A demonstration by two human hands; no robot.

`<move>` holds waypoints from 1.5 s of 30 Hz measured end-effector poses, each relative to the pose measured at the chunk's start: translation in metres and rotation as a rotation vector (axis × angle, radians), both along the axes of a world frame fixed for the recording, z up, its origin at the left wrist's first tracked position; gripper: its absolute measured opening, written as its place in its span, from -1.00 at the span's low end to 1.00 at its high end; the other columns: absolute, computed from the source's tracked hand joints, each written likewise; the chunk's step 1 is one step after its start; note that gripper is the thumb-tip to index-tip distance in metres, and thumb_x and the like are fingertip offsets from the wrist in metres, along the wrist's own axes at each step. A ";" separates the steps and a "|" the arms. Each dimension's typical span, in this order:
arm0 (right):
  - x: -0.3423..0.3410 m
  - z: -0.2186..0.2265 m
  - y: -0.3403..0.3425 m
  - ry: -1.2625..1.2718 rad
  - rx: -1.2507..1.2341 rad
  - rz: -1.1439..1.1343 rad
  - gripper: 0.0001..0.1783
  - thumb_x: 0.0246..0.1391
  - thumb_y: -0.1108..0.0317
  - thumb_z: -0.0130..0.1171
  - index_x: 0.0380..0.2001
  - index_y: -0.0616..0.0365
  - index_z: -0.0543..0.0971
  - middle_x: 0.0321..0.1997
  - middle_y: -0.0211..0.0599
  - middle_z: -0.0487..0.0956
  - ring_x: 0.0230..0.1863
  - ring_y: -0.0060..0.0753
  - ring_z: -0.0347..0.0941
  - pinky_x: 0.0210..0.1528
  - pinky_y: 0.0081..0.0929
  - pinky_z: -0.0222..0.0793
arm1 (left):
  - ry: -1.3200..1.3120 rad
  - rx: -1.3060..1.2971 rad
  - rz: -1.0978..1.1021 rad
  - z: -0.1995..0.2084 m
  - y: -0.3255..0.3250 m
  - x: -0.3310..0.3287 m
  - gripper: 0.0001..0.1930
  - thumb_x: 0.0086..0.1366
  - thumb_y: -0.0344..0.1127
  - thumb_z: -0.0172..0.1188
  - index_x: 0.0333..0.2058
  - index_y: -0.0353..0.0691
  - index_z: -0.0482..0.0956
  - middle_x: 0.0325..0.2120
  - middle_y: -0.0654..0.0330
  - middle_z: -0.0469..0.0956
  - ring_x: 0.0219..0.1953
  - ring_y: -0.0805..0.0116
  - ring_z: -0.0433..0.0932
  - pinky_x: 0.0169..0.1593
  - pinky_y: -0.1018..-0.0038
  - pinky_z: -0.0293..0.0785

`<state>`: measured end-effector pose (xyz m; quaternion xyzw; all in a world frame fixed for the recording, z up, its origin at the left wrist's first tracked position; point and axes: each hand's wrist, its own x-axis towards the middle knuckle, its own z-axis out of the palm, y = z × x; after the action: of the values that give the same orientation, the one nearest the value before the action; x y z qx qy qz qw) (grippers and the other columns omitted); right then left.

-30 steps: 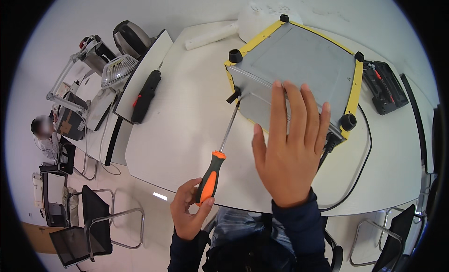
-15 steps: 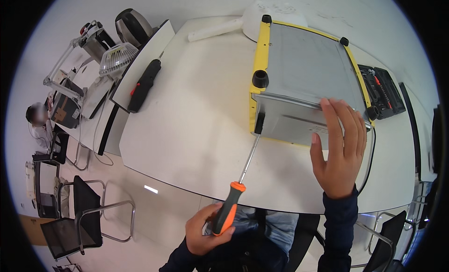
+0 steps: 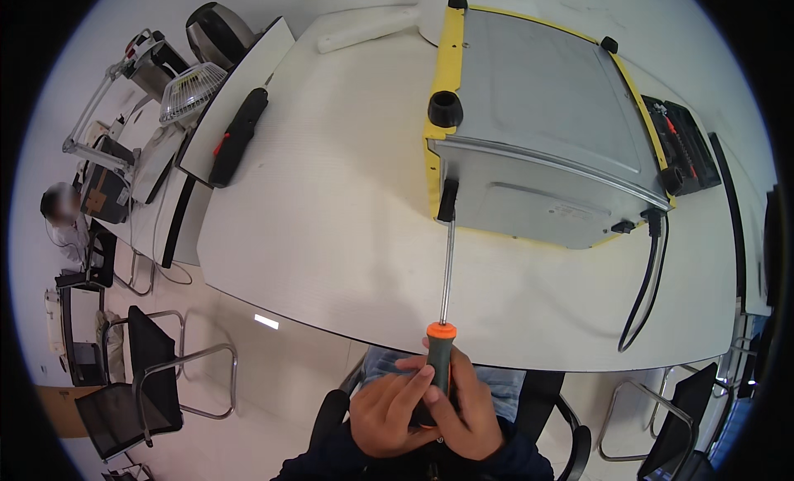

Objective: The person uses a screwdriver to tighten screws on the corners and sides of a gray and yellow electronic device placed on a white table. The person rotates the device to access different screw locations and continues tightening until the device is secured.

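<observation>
A screwdriver (image 3: 442, 334) with a dark grey and orange handle is gripped in both my hands near the table's front edge. My left hand (image 3: 387, 411) closes round the handle from the left, and my right hand (image 3: 473, 415) wraps it from the right. Its long metal shaft points away from me, up to a black fitting (image 3: 448, 200) on the near side of a grey metal box (image 3: 546, 109). Whether the tip touches inside the fitting is hidden. Yellow edges and black feet frame the box's upward face.
A black cord (image 3: 641, 315) loops from the box's near right side. A black electric screwdriver (image 3: 241, 138) lies at the left, and an open black tool case (image 3: 682, 146) at the right. A white tube-like piece (image 3: 368, 30) lies at the back. Chairs stand around the table (image 3: 331, 233).
My right hand has left the box's near side and now grips the screwdriver handle with my left hand. The handle has swung rightward, and the shaft is now nearly in line ahead of me.
</observation>
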<state>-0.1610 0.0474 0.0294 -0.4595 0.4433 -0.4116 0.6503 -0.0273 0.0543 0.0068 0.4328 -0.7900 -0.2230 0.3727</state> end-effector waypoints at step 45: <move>0.007 -0.020 -0.016 -0.709 0.178 0.081 -0.60 0.12 0.33 -0.25 0.00 0.29 0.12 -0.07 0.04 0.35 0.05 -0.23 0.24 -0.05 -0.45 0.23 | 0.686 0.564 -0.083 -0.011 0.012 0.001 -0.40 0.05 -0.34 0.13 0.03 -0.37 0.09 -0.15 -0.04 0.34 -0.17 0.21 0.42 -0.12 0.43 0.33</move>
<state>-0.1542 0.0314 0.0091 -0.2471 0.2059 -0.4790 0.8168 -0.0262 0.0664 -0.0040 0.3865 -0.5458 -0.5749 0.4713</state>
